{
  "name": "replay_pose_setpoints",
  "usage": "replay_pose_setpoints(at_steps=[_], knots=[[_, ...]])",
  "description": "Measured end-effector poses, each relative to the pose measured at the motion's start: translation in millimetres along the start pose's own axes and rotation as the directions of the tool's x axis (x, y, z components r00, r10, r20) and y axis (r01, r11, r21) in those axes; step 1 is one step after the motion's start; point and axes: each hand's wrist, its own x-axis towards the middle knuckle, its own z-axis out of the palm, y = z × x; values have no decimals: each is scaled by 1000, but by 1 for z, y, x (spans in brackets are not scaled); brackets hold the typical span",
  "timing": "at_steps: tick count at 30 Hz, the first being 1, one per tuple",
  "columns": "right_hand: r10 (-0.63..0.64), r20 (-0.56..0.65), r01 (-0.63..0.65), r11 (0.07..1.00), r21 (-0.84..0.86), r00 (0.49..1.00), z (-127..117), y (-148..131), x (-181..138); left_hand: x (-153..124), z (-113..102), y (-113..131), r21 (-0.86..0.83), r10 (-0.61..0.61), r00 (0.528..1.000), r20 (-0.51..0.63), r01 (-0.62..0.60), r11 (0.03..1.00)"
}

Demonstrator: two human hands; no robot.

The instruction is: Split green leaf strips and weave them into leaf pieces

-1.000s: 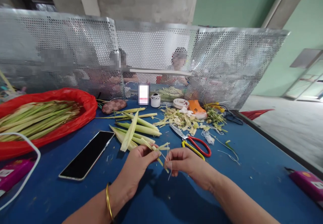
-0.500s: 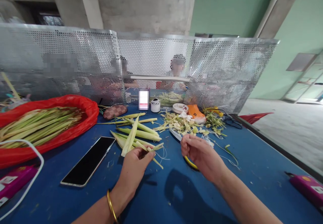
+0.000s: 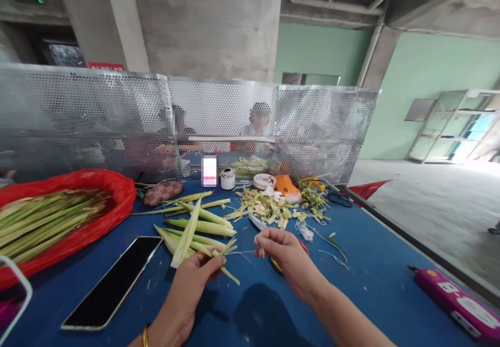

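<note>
My left hand point(image 3: 197, 274) is closed in a pinch on a small bunch of pale green leaf strips point(image 3: 230, 274), whose cut ends stick out past the thumb. A thin white thread point(image 3: 242, 253) runs from the bunch to my right hand point(image 3: 287, 257), which pinches it between thumb and fingertips. Under and behind the right hand lie scissors point(image 3: 258, 223), blade pointing away; the hand covers part of their red and yellow handles. Broad pale green husk-like leaves point(image 3: 205, 226) lie just beyond my left hand.
A phone point(image 3: 113, 282) lies at left, near a red bag point(image 3: 127, 188) of long leaves. Leaf scraps point(image 3: 261, 203), a tape roll point(image 3: 264, 181) and loose thread point(image 3: 305, 231) lie further back. A perforated metal screen point(image 3: 222, 107) stands behind; a purple box point(image 3: 455, 300) is at right.
My right hand has closed from a loose curl into a pinch on the thread, which now stretches between both hands. The camera view has shifted up and to the right.
</note>
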Motion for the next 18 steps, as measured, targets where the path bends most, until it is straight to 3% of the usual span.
replay_pose_setpoints(at_steps=[3,5,7,8,10,11,12,13,15,18], knots=[[-39,-64,24,976,-219,997,-16,-6,6,0,0,1,-118,-56,998,1,55,991],[-67,-125,8,906,-423,990,-29,-10,6,-1,1,3,-156,-93,996,6,93,983],[-137,-227,0,857,-516,964,-42,-15,1,-5,3,6,-159,-118,993,-1,116,980],[-203,-292,8,834,-552,935,-46,-17,-3,-8,4,7,-154,-107,994,19,109,982],[-479,-343,50,635,-771,808,-49,-19,-11,-14,7,9,-135,-85,993,88,96,986],[-502,-288,71,581,-811,815,-47,-19,-14,-18,9,10,-134,-86,988,128,103,986],[-461,-208,116,582,-805,863,-41,-18,-16,-20,11,10,-143,-101,983,154,123,982],[-366,-121,152,633,-759,923,-34,-16,-18,-23,13,11,-152,-120,979,167,146,977],[-158,-8,120,781,-613,987,-14,-12,-20,-28,16,11,-148,-161,969,185,190,971],[-28,181,99,912,-398,983,15,-3,-22,-34,17,12,-156,-160,966,204,194,969]])
